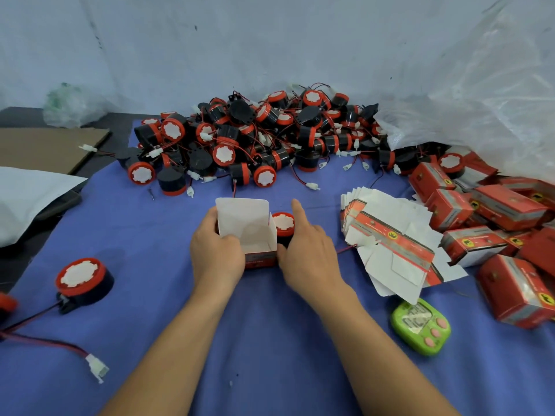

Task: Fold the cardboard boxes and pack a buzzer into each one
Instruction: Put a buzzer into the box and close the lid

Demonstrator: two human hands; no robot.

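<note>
Left grip (216, 253) is closed round the left wall of the open box (243, 211), fingers curled behind it, thumb at the near edge. The box stands on the worktop (270, 340), mouth up, tall back flap raised, inside white and bare. Right grip (306, 253) holds a buzzer (283, 223) just right of the box, touching its right wall: thumb low on the near side, forefinger straight along the far side, other fingers curled. The buzzer's red-and-white face points up. Its red wire (345, 250) trails right of the box from under my palm.

Step in hand, as I judge it: get the buzzer into the box. To do it well, I keep the left grip firm so the walls stay square, lift the buzzer clear of the right wall, drop it straight in, black body first. Then tuck the wire and plug inside before the flap goes down, or it will snag the closure.

Behind the box: big buzzer pile (255, 136). Right of the box: stack of flat boxes (390, 235), beyond that the packed boxes (495, 211). Near right of the box: green timer (420, 325). Near left of the box: one loose buzzer (84, 279).
</note>
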